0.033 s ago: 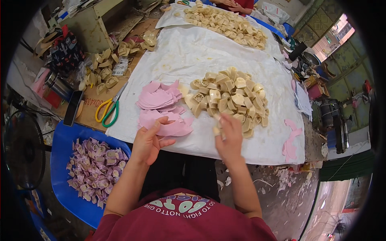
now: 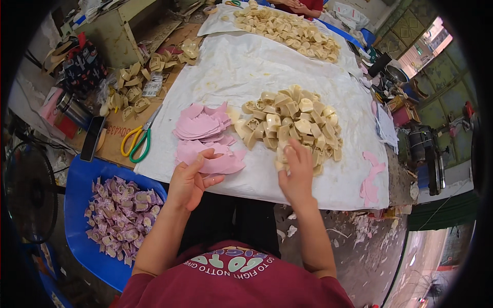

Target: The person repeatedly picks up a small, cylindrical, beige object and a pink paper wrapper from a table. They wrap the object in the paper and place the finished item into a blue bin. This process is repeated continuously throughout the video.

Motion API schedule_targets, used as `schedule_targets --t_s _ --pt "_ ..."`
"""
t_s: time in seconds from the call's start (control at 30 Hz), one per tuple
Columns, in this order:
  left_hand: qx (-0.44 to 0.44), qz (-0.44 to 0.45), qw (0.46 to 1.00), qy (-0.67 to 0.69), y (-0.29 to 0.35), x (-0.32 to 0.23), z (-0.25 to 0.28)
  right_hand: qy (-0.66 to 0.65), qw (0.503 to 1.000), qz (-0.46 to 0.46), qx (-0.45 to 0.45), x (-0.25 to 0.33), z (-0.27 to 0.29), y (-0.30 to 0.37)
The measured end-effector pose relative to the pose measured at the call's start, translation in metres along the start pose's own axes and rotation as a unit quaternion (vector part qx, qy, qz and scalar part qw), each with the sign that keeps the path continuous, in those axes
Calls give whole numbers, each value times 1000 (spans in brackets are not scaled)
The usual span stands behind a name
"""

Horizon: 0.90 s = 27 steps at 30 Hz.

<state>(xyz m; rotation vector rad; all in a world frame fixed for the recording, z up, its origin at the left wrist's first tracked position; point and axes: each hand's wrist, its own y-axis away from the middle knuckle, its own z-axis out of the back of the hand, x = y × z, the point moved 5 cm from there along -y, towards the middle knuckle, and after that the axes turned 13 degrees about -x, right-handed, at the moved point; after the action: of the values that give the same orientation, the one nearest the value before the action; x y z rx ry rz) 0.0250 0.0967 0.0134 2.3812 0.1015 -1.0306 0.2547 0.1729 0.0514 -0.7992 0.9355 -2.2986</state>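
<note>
The right hand (image 2: 299, 178) has shifted slightly rightward, fingers at the beige pieces (image 2: 294, 117) just ahead; whether it grips one is unclear. The left hand (image 2: 188, 184), thumb and fingers parted, meets pink sheets (image 2: 197, 126).

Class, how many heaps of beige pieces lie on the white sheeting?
2: the near heap by the right hand, and the far heap toward the picture's top. Both show plainly.

T-shirt (image 2: 221, 290): maroon, with short, plain sleeves (image 2: 137, 290). Chest print (image 2: 237, 264): rounded block letters in pale green and purple, with curved lines of smaller white capitals. Trousers (image 2: 257, 220): black, visible at the thighs. Left hand (image 2: 189, 182) and right hand (image 2: 298, 178): bare, as are both forearms (image 2: 314, 233).
</note>
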Motion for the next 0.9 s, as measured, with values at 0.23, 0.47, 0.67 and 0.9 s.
schedule_targets --t_s 0.23,0.47,0.67,0.9 --pt "23 -50 995 82 -7 0 -22 -60 991 -119 -3 -35 -12 13" --pt "-4 -113 993 34 -22 21 -77 -514 761 -397 -4 15 -49 24" --pt "19 -42 996 82 -24 27 -78 -322 928 -189 22 61 -25 13" --pt "24 -68 994 88 -12 4 -54 -496 760 -403 118 54 -25 8"
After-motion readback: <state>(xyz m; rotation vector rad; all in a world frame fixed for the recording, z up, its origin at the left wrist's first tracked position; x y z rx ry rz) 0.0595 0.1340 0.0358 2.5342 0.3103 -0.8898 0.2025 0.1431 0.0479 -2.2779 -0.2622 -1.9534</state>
